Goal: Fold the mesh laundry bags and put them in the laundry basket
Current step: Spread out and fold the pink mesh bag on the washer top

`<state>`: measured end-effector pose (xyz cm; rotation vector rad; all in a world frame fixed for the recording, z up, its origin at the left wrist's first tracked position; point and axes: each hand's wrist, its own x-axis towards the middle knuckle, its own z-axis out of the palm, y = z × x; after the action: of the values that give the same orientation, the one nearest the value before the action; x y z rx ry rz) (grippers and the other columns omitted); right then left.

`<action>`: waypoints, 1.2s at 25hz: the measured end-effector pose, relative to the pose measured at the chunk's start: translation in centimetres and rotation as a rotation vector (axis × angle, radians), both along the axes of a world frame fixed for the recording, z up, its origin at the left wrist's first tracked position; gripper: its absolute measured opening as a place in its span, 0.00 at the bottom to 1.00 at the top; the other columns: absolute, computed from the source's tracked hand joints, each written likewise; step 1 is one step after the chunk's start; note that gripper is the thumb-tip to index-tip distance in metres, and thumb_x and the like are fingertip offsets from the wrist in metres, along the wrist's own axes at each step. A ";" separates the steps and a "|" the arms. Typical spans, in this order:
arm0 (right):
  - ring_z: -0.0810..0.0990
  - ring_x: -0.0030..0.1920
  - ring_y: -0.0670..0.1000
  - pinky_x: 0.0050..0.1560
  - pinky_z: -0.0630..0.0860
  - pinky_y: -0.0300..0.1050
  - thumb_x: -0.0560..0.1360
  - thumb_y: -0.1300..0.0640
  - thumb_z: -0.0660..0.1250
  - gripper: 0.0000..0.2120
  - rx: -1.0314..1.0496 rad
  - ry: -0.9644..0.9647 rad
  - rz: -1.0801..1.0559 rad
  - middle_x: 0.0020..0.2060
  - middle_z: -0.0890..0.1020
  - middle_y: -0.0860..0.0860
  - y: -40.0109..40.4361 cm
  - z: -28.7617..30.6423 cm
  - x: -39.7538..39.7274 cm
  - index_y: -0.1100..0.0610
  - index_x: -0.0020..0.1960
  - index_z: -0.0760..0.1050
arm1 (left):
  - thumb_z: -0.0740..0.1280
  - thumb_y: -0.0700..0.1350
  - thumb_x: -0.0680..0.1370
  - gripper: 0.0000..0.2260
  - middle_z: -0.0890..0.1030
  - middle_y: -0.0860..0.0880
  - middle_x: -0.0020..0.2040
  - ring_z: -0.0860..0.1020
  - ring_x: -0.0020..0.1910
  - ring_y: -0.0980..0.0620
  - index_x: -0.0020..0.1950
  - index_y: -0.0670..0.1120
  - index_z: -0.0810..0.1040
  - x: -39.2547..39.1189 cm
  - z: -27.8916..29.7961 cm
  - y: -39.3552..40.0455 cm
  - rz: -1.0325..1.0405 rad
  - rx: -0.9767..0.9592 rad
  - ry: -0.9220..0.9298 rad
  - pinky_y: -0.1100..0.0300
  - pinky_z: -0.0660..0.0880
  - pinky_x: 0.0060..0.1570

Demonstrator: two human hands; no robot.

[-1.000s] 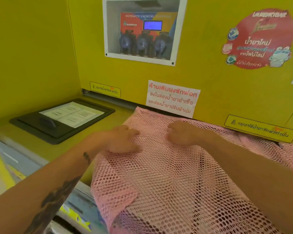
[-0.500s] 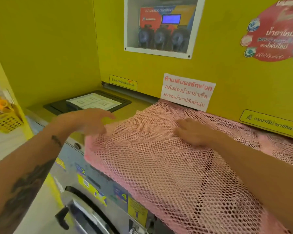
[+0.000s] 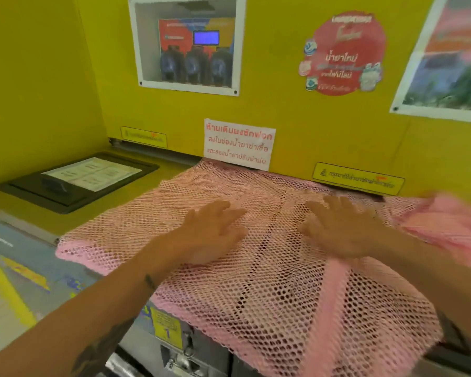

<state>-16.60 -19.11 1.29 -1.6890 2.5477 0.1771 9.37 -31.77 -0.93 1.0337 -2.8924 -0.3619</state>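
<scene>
A pink mesh laundry bag [image 3: 269, 295] lies spread over the top of a washing machine [image 3: 101, 216], its front edge hanging over the machine's face. My left hand [image 3: 215, 232] rests flat on the mesh, palm down, fingers apart. My right hand [image 3: 337, 227] lies flat on it too, a little to the right. Neither hand grips the fabric. A second bunch of pink fabric [image 3: 452, 221] sits blurred at the right edge. No laundry basket is in view.
A black hatch lid with a paper label [image 3: 87, 175] sits on the machine top to the left. The yellow back wall [image 3: 297, 126] with signs rises right behind the bag. The machine's front panel with stickers and coin slot [image 3: 172, 338] is below.
My left hand moved from the bag's left corner to the middle and now lies flat beside my right hand. The bag lies flatter and wider across the top.
</scene>
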 end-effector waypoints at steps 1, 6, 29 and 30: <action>0.44 0.79 0.63 0.73 0.47 0.73 0.72 0.24 0.42 0.41 0.015 -0.028 -0.006 0.81 0.45 0.55 1.2 -0.5 -1.5 0.41 0.79 0.41 | 0.45 0.69 0.77 0.30 0.46 0.51 0.82 0.45 0.80 0.47 0.79 0.64 0.48 -0.7 -0.6 0.0 0.032 -0.005 -0.094 0.38 0.41 0.75; 0.51 0.80 0.54 0.78 0.50 0.58 0.72 0.24 0.44 0.45 -0.091 -0.238 0.127 0.81 0.53 0.51 6.3 -0.1 -6.8 0.48 0.81 0.48 | 0.51 0.72 0.74 0.32 0.52 0.50 0.81 0.54 0.79 0.42 0.77 0.64 0.54 -1.1 0.1 -0.7 0.291 0.002 -0.149 0.30 0.51 0.72; 0.78 0.50 0.51 0.50 0.77 0.51 0.77 0.55 0.64 0.04 -0.051 -0.134 0.601 0.48 0.80 0.47 13.7 4.3 -7.3 0.49 0.48 0.78 | 0.62 0.52 0.74 0.11 0.83 0.56 0.43 0.79 0.43 0.58 0.47 0.52 0.83 -6.4 5.6 25.4 0.127 -0.193 0.393 0.54 0.77 0.47; 0.78 0.54 0.52 0.54 0.77 0.52 0.77 0.54 0.65 0.05 -0.089 -0.181 0.575 0.52 0.80 0.47 13.8 4.9 -8.0 0.49 0.51 0.79 | 0.62 0.54 0.74 0.12 0.83 0.57 0.43 0.80 0.44 0.59 0.46 0.52 0.84 -6.3 6.2 25.8 0.092 -0.129 0.398 0.53 0.77 0.49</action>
<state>-24.64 -5.35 6.17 -2.3085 1.9122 -0.0573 3.06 -5.97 5.31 0.9453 -2.4725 -0.3274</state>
